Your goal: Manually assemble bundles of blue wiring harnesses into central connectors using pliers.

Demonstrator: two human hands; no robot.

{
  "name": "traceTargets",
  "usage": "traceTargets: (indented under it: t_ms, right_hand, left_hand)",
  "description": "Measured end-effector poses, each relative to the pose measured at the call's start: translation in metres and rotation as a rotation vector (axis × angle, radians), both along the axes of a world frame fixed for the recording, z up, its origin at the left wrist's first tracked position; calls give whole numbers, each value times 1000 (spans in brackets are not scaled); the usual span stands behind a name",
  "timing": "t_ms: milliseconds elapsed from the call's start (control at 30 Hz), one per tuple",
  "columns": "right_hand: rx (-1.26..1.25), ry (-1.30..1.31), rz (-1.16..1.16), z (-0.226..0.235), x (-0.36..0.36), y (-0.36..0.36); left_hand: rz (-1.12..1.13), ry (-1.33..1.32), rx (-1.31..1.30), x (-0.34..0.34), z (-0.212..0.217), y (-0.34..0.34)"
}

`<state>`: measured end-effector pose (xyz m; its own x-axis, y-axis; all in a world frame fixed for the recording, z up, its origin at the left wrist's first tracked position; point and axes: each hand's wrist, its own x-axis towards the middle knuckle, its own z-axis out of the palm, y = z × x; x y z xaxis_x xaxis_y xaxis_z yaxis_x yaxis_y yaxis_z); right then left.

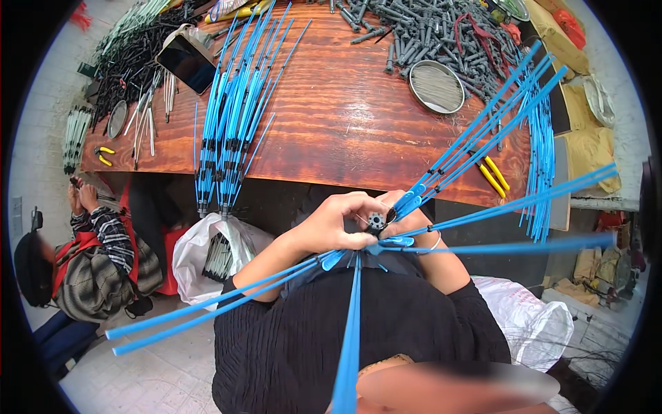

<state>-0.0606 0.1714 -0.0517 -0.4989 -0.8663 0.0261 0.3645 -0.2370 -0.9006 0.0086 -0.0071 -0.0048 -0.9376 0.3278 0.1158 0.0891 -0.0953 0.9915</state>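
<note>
My left hand curls its thumb and fingers around a small black notched hub in front of my chest. Closed on the hub's other side is my right hand, some of its fingers hidden behind the ribs. From this hub, long blue umbrella ribs with black joints fan out to the upper right, right, lower left and straight down toward me. Together they look like an umbrella frame. A thin strand, perhaps wire, shows by my left fingertips.
On the wooden table lie blue rib bundles, a phone, yellow-handled pliers, a round dish of thin pins and piled grey parts. White sacks flank me. A co-worker sits at left.
</note>
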Motion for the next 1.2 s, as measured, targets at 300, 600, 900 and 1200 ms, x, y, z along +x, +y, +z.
traceTargets:
  t_ms: [300,600,900,1200]
  right_hand:
    - [-3,112,-28,-18,0,4]
    - [15,24,-72,-16,5,0]
    - [83,195,236,-5,-13,-15]
    - [114,-105,-392,-1,-2,-30]
  left_hand:
    - [17,-6,52,-1,-2,1]
    - [-84,18,38,-4,-10,-8]
    - [-83,104,-390,-61,-9,-23]
    - [873,-149,74,-30,-16,-47]
